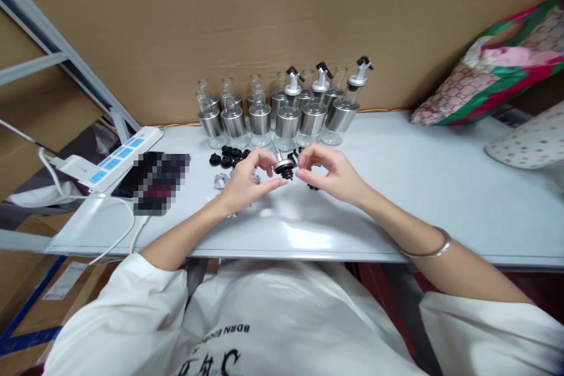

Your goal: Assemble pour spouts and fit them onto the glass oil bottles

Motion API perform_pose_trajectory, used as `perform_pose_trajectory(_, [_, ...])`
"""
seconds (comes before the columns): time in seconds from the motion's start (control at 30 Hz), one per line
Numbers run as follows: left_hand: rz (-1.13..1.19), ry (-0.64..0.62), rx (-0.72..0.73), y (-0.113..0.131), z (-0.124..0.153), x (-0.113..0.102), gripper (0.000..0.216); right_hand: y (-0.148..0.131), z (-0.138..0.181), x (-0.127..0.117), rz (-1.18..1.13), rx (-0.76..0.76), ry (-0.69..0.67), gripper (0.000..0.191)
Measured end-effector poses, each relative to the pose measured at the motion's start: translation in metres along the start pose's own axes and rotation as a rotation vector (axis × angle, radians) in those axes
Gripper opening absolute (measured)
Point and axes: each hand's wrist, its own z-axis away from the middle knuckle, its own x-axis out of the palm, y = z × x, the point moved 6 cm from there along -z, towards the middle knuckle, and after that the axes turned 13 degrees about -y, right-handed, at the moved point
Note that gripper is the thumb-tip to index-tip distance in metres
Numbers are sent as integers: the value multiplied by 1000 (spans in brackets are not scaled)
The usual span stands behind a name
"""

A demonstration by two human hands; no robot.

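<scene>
Both of my hands meet over the white table (418, 188), pinching one small pourer cap (284, 167) of silver metal and black plastic between their fingertips. My left hand (247, 182) grips it from the left, my right hand (328, 173) from the right. Loose black stoppers (227, 157) and a silver ring (220, 180) lie just left of my left hand. Behind them stand several glass bottles with steel collars (259, 117); three at the right carry fitted pourer tops (321, 79).
A white power strip (117, 155) with a cable and a dark phone (150, 179) lie at the table's left. Patterned cushions or bags (489, 64) sit at the far right. A cardboard wall (264, 17) backs the table. A metal bangle (434, 249) rings my right wrist.
</scene>
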Motion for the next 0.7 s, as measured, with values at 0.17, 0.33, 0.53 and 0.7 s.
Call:
perform_pose_trajectory(0.17, [-155, 34, 68, 6, 1, 0, 30, 0, 0, 6, 23, 49, -52, 23])
perform_pose_trajectory(0.33, [-232, 61, 139, 9, 1, -4, 29, 8, 1, 0, -41, 60, 57, 18])
perform_pose_trajectory(0.53, [-568, 78, 209, 16, 1, -9, 19, 9, 1, 0, -152, 43, 46, 21])
perform_pose_trajectory(0.7, [-690, 79, 236, 18, 1, -9, 20, 6, 1, 2, -233, 54, 18, 26])
